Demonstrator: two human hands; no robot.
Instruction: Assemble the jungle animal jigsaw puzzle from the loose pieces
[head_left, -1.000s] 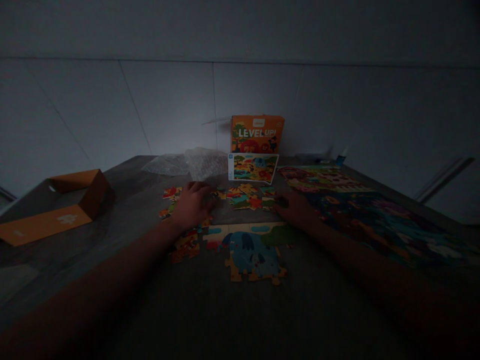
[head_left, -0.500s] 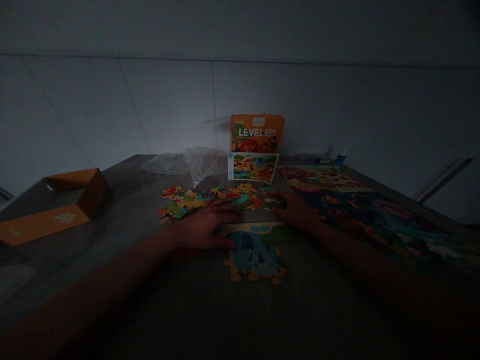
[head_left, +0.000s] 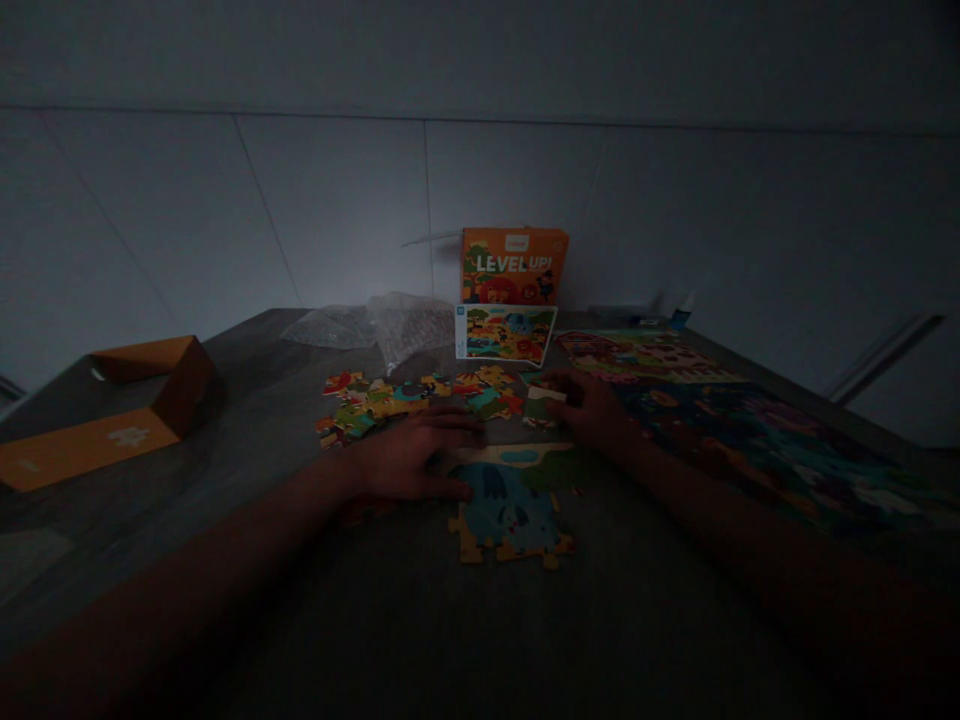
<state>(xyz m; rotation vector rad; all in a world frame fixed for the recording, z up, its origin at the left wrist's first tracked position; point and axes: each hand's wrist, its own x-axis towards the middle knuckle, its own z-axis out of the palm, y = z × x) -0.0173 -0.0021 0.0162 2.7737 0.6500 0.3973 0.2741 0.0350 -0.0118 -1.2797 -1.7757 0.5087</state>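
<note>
In the head view, a dim tabletop (head_left: 255, 440) is seen with both hands stretched over it. By the right hand (head_left: 589, 408), a puzzle piece (head_left: 545, 395) is gripped at its right edge, between thumb and fingers, just right of the loose pieces (head_left: 491, 400). These are spread in a colourful band across the middle of the tabletop, some overlapping. The left hand (head_left: 412, 450) is held palm down with its fingers extended and slightly parted, and no piece can be made out in its grasp. Its thumb is placed over the upper left part of the elephant section (head_left: 510, 515), a joined blue and green part of the puzzle laid flat nearest the viewer; whether it is touched cannot be told.

Behind the loose pieces, a picture card (head_left: 504, 335) is propped upright before an orange box (head_left: 517, 265) marked "LEVEL UP!". Crumpled clear plastic (head_left: 409, 325) is set to the left of the card. At far left an open orange carton (head_left: 161, 390) is seen. On the right, two large puzzles (head_left: 750, 450) are laid out flat, with a small bottle (head_left: 682, 313) beyond them.
</note>
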